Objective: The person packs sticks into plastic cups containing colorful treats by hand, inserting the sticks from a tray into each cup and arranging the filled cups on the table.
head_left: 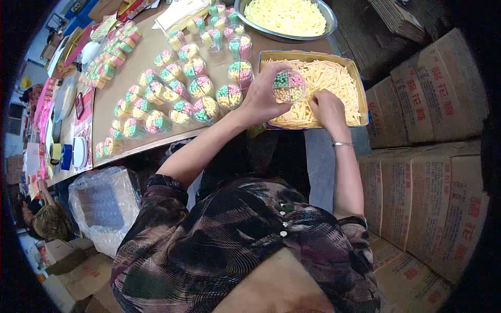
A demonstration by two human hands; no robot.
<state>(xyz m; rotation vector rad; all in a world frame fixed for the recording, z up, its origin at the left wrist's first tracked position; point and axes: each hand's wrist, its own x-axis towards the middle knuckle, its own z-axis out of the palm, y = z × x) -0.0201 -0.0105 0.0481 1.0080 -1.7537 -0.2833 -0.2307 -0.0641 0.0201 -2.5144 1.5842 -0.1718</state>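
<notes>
A clear sectioned cup (290,86) of colored sticks is held in the left hand (263,96), above the left part of a box (360,88). The right hand (329,108) is placed at the box's pale sticks (334,81), fingers bunched; whether any are gripped cannot be told. Beyond, filled cups (201,86) are crowded on the table (151,44), a metal bowl (333,22) farther.
</notes>
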